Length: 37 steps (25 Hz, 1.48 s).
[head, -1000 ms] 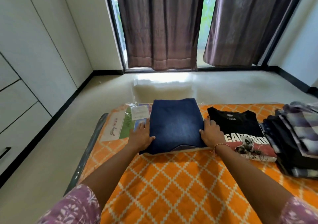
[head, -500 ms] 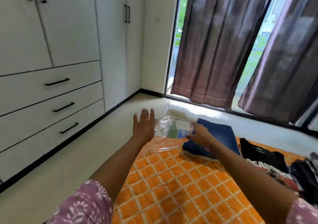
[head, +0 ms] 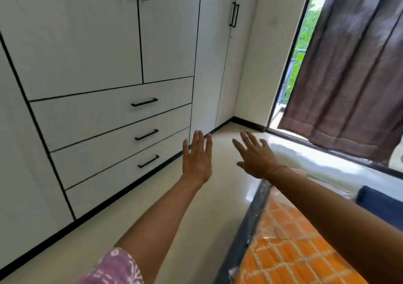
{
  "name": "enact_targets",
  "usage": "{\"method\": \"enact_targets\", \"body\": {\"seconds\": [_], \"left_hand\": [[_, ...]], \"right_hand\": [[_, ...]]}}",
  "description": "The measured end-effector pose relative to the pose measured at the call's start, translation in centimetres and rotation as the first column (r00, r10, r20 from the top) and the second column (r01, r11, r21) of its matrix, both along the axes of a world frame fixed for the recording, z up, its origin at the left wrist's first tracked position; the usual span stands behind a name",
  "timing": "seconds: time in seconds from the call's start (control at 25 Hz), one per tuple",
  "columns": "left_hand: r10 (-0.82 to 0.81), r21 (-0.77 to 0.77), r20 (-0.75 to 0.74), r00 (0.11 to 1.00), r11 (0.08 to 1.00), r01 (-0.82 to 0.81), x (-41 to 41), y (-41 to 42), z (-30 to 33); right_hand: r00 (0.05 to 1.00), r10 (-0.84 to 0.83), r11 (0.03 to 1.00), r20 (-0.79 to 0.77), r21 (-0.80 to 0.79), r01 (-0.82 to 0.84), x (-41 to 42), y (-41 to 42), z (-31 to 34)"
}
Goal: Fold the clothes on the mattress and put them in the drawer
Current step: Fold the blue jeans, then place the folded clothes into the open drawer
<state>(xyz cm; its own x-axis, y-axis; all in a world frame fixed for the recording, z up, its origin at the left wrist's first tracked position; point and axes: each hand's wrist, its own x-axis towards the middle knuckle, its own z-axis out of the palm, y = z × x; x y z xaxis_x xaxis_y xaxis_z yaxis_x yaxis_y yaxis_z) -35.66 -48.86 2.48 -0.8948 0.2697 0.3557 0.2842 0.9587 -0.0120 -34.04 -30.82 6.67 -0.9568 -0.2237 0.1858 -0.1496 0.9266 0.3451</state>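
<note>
Both hands are stretched out over the floor (head: 196, 229) toward the white wardrobe, holding nothing: the left hand (head: 197, 160) has its grip spread with straight fingers, the right hand (head: 256, 158) likewise flat and splayed. The three drawers (head: 122, 137) are closed. The folded blue jeans (head: 379, 205) lie on the orange mattress (head: 290, 248) at the right edge of view

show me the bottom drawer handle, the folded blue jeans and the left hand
black bar handle of the bottom drawer (head: 148, 161), head view, middle of the bar
folded blue denim jeans (head: 383, 205), head view, visible corner
left hand (head: 197, 159), head view, back of hand
</note>
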Motion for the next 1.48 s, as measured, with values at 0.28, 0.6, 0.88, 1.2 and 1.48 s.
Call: {"method": "enact_targets", "body": {"seconds": [0.28,0.6,0.88,1.2,1.48], "left_hand": [[0.175,-0.082,0.076,0.982,0.982,-0.169,-13.8,-7.6,2.6],[0.301,-0.051,0.026,0.953,0.953,-0.299,-17.9,-14.5,10.3],[0.371,-0.058,0.099,0.923,0.928,-0.367,-22.6,-22.3,14.6],[0.358,-0.048,0.203,0.911,0.933,-0.356,-23.9,-24.1,16.5],[0.306,-0.003,0.184,0.934,0.951,-0.311,-25.0,-24.3,18.0]], "right_hand": [[0.981,0.187,0.964,-0.053,-0.184,-0.194,-17.1,-7.8,0.1],[0.986,0.166,0.931,-0.015,-0.327,-0.162,-22.4,-13.9,4.7],[0.994,0.11,0.908,-0.012,-0.405,-0.105,-28.6,-22.6,11.3],[0.993,0.052,0.927,0.11,-0.375,-0.007,-31.6,-23.0,14.6],[0.993,0.083,0.94,0.084,-0.337,-0.05,-34.3,-23.5,15.9]]}}
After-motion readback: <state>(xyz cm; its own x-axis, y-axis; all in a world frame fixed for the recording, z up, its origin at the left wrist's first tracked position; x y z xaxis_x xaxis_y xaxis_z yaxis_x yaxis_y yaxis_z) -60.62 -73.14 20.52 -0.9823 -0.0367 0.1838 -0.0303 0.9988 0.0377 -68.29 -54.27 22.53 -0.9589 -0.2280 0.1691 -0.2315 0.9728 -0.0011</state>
